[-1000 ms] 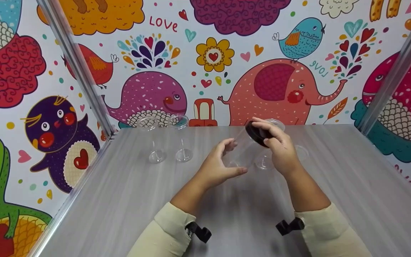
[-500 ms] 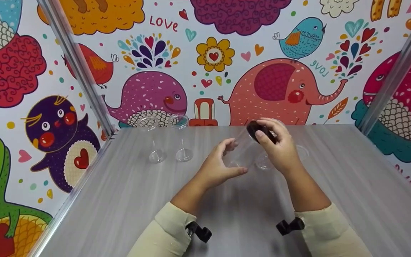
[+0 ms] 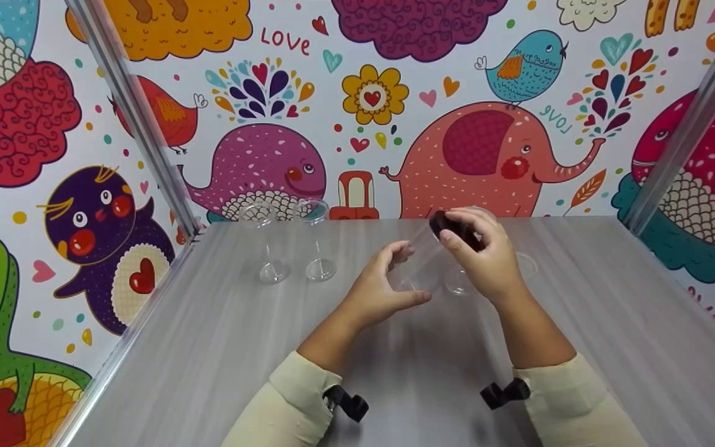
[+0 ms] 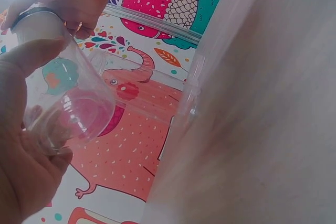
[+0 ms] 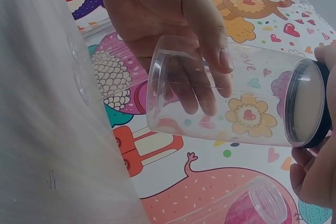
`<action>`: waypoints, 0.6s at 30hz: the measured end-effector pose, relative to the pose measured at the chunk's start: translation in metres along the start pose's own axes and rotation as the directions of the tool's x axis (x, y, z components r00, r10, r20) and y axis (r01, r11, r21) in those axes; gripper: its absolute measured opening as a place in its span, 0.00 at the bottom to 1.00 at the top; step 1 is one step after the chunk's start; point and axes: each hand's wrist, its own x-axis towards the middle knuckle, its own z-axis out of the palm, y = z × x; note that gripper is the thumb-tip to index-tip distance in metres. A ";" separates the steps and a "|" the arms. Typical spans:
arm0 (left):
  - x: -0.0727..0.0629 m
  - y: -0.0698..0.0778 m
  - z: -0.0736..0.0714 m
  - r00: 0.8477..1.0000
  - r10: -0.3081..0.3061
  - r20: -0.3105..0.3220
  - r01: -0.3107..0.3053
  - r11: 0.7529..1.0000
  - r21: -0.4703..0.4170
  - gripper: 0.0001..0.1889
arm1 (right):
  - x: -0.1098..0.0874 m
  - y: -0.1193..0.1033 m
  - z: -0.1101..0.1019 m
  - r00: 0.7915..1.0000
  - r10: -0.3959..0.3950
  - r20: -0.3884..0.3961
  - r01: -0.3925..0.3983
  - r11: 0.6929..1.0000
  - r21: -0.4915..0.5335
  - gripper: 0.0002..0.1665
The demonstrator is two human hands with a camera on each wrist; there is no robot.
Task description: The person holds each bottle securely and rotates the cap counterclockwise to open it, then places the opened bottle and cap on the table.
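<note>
A clear plastic jar [image 3: 418,264] with a black lid [image 3: 438,223] is held tilted above the table, its lidded end up and to the right. My left hand [image 3: 377,288] grips the jar's lower body, thumb on the near side and fingers round the far side. My right hand [image 3: 489,264] holds the lid, thumb and fingers curled about its edge and hiding part of it. In the right wrist view the lid [image 5: 321,129] sits on the jar's [image 5: 252,124] mouth; whether it is fully screwed down I cannot tell. Nothing shows inside the jar.
Two clear lidless jars [image 3: 320,269] [image 3: 272,272] stand at the back left of the grey table [image 3: 221,360]. Another clear jar [image 3: 457,282] stands behind my right hand, partly hidden. A clear round shape [image 3: 526,266] lies beside it. Printed panels [image 3: 370,149] rise behind.
My right thumb and fingers have shifted round the lid, the thumb moving up and left across it. My left hand and the jar stay nearly in place.
</note>
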 end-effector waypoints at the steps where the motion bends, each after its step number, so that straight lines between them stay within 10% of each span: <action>1: 0.000 0.000 0.000 1.000 0.000 0.000 0.000 1.000 0.002 0.54 | 0.000 0.000 0.000 1.000 -0.003 0.003 0.003 1.000 0.000 0.23; 18: 0.000 0.000 0.000 1.000 0.019 0.003 -0.019 1.000 -0.004 0.56 | -0.002 -0.002 -0.001 0.999 -0.025 0.020 0.024 0.999 0.046 0.22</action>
